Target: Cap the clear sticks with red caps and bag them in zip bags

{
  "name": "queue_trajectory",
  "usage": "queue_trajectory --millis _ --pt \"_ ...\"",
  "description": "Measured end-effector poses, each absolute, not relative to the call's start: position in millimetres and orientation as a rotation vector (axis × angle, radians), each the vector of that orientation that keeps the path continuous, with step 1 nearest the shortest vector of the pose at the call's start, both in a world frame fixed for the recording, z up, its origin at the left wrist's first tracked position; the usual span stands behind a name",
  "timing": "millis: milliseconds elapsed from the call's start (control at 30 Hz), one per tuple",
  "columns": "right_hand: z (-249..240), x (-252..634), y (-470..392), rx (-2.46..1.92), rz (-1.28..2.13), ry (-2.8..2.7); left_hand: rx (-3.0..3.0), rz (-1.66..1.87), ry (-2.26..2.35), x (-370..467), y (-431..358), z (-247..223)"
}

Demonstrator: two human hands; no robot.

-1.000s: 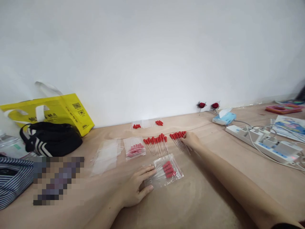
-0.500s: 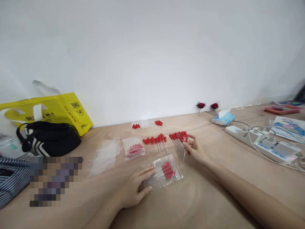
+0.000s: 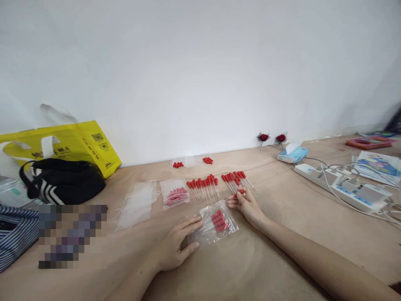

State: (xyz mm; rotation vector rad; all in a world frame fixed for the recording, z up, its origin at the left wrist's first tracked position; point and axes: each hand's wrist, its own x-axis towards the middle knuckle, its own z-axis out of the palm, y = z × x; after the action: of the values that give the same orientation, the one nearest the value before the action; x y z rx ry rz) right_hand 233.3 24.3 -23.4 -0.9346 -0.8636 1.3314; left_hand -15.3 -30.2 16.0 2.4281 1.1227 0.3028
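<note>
A clear zip bag (image 3: 205, 236) with several red-topped droppers inside lies flat in front of me. My left hand (image 3: 181, 242) rests at its left side, fingers spread and fingertips on the plastic. Just beyond the bag's upper right corner, my right hand (image 3: 246, 205) pinches a dropper (image 3: 238, 193) by its red bulb, the thin tip pointing left. Behind the bag are two rows of loose droppers, one in the middle (image 3: 205, 188) and one to the right (image 3: 233, 179). A filled bag (image 3: 174, 194) lies left of them, beside flat see-through bags (image 3: 138, 205).
Against the wall lie more bags with red bulbs (image 3: 207, 160). A yellow bag (image 3: 103, 146) and a black pouch (image 3: 72, 179) stand at the left. To the right are a tissue pack (image 3: 293, 155), two dark red flowers (image 3: 264, 137) and a power strip (image 3: 344, 192) with cables.
My right hand has drawn a dropper from the right row toward the bag, turning it from upright to nearly level. My left hand remains on the bag.
</note>
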Motion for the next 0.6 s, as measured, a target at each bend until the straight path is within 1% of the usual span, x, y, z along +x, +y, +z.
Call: queue_trajectory --millis 233,433,600 --pt "-21.2 229.1 18.8 -0.982 1.447 -1.115 2.444 0.263 1.135 -15.8 -30.1 14.4" --pt "-19.6 231.6 17.9 -0.964 1.406 -1.232 2.440 0.263 1.134 -15.6 -31.2 15.9" --pt "-20.5 231.0 17.1 -0.960 1.453 -1.394 2.416 0.307 1.147 -18.0 -32.3 12.6"
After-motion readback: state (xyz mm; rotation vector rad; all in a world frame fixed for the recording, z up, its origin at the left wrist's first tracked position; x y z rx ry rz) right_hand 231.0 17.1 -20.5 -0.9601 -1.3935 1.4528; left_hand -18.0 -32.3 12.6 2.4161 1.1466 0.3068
